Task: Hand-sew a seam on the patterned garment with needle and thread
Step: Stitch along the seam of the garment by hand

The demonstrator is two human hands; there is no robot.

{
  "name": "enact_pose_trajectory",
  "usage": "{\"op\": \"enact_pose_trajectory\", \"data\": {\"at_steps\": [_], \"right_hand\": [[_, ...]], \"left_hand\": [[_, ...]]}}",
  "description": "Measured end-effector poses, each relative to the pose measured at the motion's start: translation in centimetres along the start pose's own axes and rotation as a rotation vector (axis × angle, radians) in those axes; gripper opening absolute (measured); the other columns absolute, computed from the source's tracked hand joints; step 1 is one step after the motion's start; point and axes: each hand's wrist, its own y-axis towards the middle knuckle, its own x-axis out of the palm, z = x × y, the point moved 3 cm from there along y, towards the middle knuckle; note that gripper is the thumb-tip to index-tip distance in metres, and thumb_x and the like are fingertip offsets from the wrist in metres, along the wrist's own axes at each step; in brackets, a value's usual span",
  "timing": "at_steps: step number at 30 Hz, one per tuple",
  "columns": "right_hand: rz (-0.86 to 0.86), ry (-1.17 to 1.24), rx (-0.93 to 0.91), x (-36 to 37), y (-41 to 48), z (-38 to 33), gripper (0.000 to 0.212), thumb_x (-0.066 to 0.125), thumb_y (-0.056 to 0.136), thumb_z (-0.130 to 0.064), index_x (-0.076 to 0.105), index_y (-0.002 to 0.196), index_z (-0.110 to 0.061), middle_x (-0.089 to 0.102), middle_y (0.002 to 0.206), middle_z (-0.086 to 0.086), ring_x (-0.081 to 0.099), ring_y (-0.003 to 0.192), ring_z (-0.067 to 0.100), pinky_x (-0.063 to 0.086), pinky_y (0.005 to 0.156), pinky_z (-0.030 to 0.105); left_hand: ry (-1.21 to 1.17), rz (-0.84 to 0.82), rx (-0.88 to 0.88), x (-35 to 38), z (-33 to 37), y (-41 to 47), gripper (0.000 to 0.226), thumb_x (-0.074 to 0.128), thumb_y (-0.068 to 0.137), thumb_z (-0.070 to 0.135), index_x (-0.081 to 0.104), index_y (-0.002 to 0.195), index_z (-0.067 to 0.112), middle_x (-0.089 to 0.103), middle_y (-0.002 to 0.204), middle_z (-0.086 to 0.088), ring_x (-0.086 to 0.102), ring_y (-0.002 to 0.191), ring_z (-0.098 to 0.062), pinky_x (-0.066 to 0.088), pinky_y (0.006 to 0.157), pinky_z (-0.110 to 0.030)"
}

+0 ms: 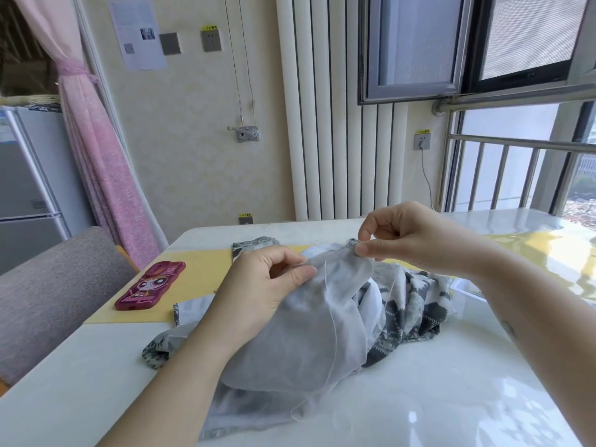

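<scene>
Stitching step: looks mid-seam, worked at the raised top edge of the cloth.
Task thing: patterned garment (416, 304), grey and white zigzag print, heaped middle-right on the surface, pale inner side turned up and towards the near side.
Thread: white thread (331, 317) hangs loose from the raised edge, trails down over the pale cloth to the near side.
Needle: too small to make out.
Left hand: left hand (264, 295) pinches a fold of the pale cloth between thumb and fingers, holding it up.
Right hand: right hand (412, 240) just right of it, thumb and forefinger closed on the top edge of the cloth; can't tell if the needle is between them.
Hands: near each other, not touching, edge stretched between.
Handling: judged light, thin, floppy, slides on the glossy top. The thread could snag or tangle. Best held close either side of the stitch point, edge taut.
Surface: surface (451, 398) white, glossy, glare at right. Yellow mat (200, 285) on the left, pink phone case (150, 285) on it, left of the garment.
Room: grey seat (48, 285) left, fridge (25, 188) far left, pink curtain (96, 156), white radiator (322, 108) far, window (419, 43) and railing (516, 172) far right.
</scene>
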Motion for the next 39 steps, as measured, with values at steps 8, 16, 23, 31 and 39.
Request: {"op": "enact_pose_trajectory", "data": {"at_steps": [8,16,23,31,39], "right_hand": [[0.012,-0.013,0.053,0.2,0.0,0.4,0.015,0.070,0.083,-0.024,0.064,0.072,-0.016,0.034,0.048,-0.007,0.038,0.052,0.014,0.044,0.058,0.014],[-0.002,-0.101,0.130,0.5,-0.5,0.1,0.013,0.065,0.086,-0.030,0.061,0.084,-0.018,0.036,0.044,-0.012,0.041,0.043,0.003,0.040,0.050,0.014],[0.108,-0.045,0.064,1.7,-2.2,-4.2,0.028,0.035,0.100,-0.018,0.062,0.099,-0.024,0.048,0.054,-0.009,0.045,0.055,0.016,0.043,0.061,0.037],[-0.035,-0.206,0.177,6.1,-1.8,-3.6,0.029,0.037,0.098,-0.021,0.064,0.086,-0.023,0.067,0.058,-0.004,0.046,0.045,0.005,0.041,0.047,0.016],[-0.043,-0.213,0.221,6.4,-1.5,-3.0,0.030,0.037,0.097,-0.020,0.064,0.084,-0.020,0.066,0.056,-0.003,0.046,0.046,0.004,0.043,0.053,0.019]], "left_hand": [[0.046,0.054,0.042,0.7,0.2,-0.3,0.011,0.062,0.091,0.020,0.067,0.081,0.020,0.067,0.076,0.014,0.057,0.076,0.004,0.041,0.073,-0.008],[0.011,0.070,0.029,0.7,-0.1,0.2,0.010,0.064,0.088,0.021,0.069,0.081,0.026,0.069,0.078,0.027,0.059,0.080,0.013,0.037,0.073,-0.002],[-0.044,0.076,0.015,0.6,-0.3,0.4,0.010,0.062,0.089,0.022,0.071,0.086,0.020,0.070,0.079,0.021,0.061,0.080,0.007,0.042,0.075,-0.008],[-0.066,0.074,0.013,0.7,-0.1,0.2,0.011,0.062,0.089,0.022,0.071,0.092,0.015,0.070,0.087,0.013,0.060,0.083,0.008,0.040,0.077,-0.005],[-0.058,0.078,0.020,0.6,-0.2,0.2,0.008,0.063,0.089,0.021,0.070,0.085,0.021,0.070,0.084,0.016,0.060,0.083,0.009,0.039,0.076,-0.004]]}}
